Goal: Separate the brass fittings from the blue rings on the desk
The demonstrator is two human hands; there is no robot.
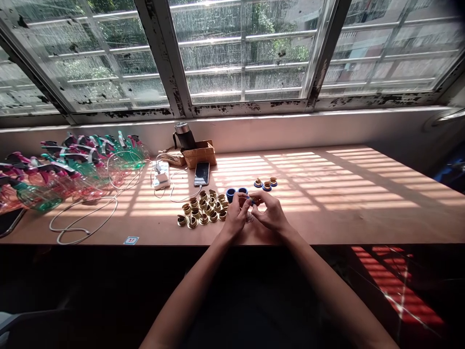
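Note:
My left hand (236, 215) and my right hand (271, 211) meet above a wooden bench top (327, 223), their fingertips pinching a small blue piece (250, 199) between them. Its exact form is mostly hidden by my fingers. Just left of my left hand lies a cluster of several small gold rings (203, 208). Two blue caps (230, 194) stand beyond my left fingers. Several gold-and-blue ring pieces (265, 184) sit beyond my right hand. A small silvery coil (249, 217) lies under my hands.
To the left lie a heap of pink and green plastic bottles (72, 169), white cables (83, 220), a power adapter (162, 175) and a smartphone (201, 173). A cardboard box (199, 153) and a metal flask (184, 135) stand by the window (240, 53).

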